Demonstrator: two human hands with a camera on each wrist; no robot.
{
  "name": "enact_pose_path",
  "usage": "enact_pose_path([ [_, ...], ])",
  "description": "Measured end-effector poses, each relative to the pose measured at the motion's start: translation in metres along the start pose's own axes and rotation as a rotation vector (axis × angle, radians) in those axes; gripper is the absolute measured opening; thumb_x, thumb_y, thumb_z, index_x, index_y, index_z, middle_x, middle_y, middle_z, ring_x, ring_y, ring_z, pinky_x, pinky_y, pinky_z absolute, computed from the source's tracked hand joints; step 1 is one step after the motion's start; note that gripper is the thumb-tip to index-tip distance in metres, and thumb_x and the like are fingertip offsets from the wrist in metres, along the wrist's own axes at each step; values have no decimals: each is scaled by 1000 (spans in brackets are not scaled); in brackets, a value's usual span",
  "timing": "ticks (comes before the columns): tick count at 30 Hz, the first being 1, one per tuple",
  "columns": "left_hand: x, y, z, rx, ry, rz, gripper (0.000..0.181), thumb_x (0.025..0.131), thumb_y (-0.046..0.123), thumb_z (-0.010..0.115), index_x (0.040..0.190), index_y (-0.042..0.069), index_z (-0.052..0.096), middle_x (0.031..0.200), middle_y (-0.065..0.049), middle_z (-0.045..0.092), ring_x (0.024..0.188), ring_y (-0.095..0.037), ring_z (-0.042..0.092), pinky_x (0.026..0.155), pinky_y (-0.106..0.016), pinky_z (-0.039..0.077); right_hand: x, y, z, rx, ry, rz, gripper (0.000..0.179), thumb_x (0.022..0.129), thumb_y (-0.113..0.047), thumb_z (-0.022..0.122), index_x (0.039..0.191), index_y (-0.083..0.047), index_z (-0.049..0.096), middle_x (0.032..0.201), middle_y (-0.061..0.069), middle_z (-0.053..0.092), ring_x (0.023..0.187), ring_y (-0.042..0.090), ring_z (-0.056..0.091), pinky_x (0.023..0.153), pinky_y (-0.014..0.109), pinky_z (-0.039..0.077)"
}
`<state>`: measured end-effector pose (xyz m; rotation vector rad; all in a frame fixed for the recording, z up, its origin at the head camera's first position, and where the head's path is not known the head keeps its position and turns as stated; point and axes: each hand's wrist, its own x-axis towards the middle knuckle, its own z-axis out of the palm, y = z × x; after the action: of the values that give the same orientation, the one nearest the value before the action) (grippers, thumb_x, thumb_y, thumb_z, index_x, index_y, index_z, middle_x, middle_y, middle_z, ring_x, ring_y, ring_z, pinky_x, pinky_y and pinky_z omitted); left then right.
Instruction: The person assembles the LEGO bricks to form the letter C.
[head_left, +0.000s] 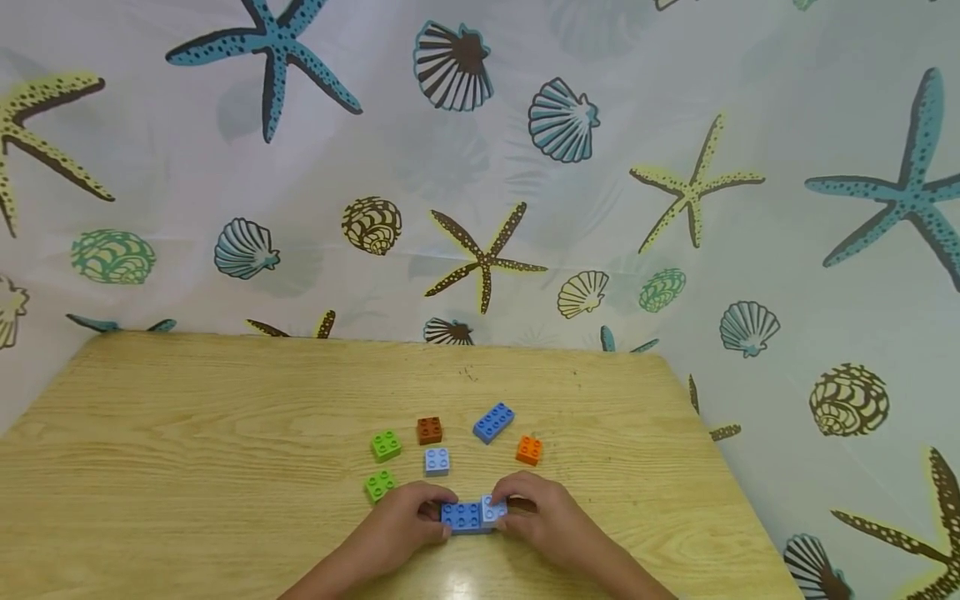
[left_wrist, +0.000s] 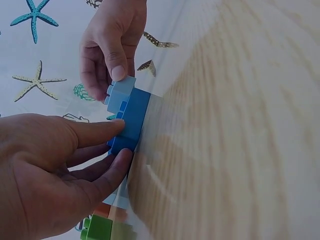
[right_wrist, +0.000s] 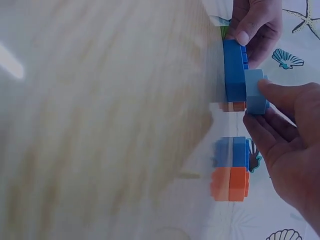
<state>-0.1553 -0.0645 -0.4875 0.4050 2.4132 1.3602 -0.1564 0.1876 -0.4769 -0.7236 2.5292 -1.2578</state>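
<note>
A long blue building brick (head_left: 461, 517) lies on the table near its front. My left hand (head_left: 407, 518) grips its left end between thumb and fingers. On top of the brick's right end sits a light blue square brick (head_left: 492, 508), pinched by my right hand (head_left: 542, 516). In the right wrist view the light blue brick (right_wrist: 255, 91) juts a little past the end of the long blue brick (right_wrist: 234, 70). From the left wrist view, my left thumb and fingers press the sides of the blue brick (left_wrist: 134, 120).
Beyond my hands lie a second light blue brick (head_left: 437, 462), a brown brick (head_left: 430, 430), another long blue brick (head_left: 493, 422) and an orange brick (head_left: 528, 450). Two green bricks (head_left: 386, 446) are to the left. A shell-patterned sheet (head_left: 480, 167) hangs behind the wooden table (head_left: 225, 450).
</note>
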Motion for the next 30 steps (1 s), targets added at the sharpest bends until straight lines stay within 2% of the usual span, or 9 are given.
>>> enact_pose_path([
  [3, -2, 1, -2, -6, 0, 20, 35, 85, 7, 79, 119, 4, 71, 102, -3, 67, 89, -16, 61, 77, -36, 55, 2, -1, 0, 50, 7, 62, 33, 93, -11, 73, 126, -12, 67, 127, 3, 65, 120, 16, 62, 101, 28, 52],
  [5, -5, 1, -4, -11, 6, 36, 35, 86, 7, 79, 120, 4, 71, 106, -4, 67, 92, -16, 62, 78, -37, 56, 2, -1, 0, 24, 9, 63, 34, 93, -14, 73, 127, -14, 68, 127, 0, 65, 121, 15, 61, 103, 30, 52],
  [8, -11, 3, -9, -22, 34, 36, 35, 88, 9, 77, 122, 6, 70, 112, -6, 67, 94, -16, 62, 78, -34, 56, 2, 0, -1, -42, 15, 49, 27, 93, -18, 73, 120, -20, 71, 122, -6, 66, 117, 12, 60, 103, 33, 51],
  [12, -19, 6, -20, -9, 142, -12, 31, 90, 9, 75, 120, 11, 72, 114, -3, 67, 92, -14, 59, 76, -29, 53, 1, 2, -1, -54, 8, 55, 26, 94, -20, 73, 120, -23, 71, 123, -8, 66, 118, 11, 60, 104, 33, 50],
  [15, -23, 4, -31, 52, 223, -34, 32, 88, 9, 77, 120, 13, 72, 112, -2, 66, 91, -13, 56, 75, -29, 52, 1, 2, -2, -55, 1, 60, 26, 94, -20, 73, 120, -23, 71, 124, -8, 65, 119, 11, 59, 105, 32, 50],
  [19, -20, -7, -47, 183, 273, -32, 39, 85, 16, 81, 123, 11, 71, 116, -6, 66, 95, -17, 59, 77, -35, 53, 0, 1, -2, -51, 2, 60, 26, 94, -19, 73, 120, -23, 72, 124, -7, 65, 119, 11, 59, 104, 32, 50],
  [23, -18, -16, -55, 270, 285, -49, 46, 83, 21, 84, 125, 8, 69, 126, -13, 64, 106, -26, 63, 86, -46, 56, 0, 2, -2, -45, 4, 55, 27, 93, -18, 74, 120, -22, 71, 124, -7, 65, 118, 11, 59, 103, 32, 51],
  [25, -17, -19, -57, 289, 279, -57, 49, 82, 22, 85, 126, 7, 69, 125, -14, 65, 108, -27, 63, 90, -49, 55, 0, 2, -2, -43, 2, 54, 27, 93, -19, 74, 120, -23, 71, 124, -7, 65, 118, 11, 59, 103, 32, 51],
  [30, -13, -24, -57, 287, 254, -80, 47, 81, 17, 85, 124, 4, 69, 114, -8, 67, 94, -17, 61, 81, -40, 54, 0, 2, -2, -43, -7, 51, 27, 94, -20, 73, 120, -23, 71, 124, -8, 65, 118, 10, 60, 103, 30, 51],
])
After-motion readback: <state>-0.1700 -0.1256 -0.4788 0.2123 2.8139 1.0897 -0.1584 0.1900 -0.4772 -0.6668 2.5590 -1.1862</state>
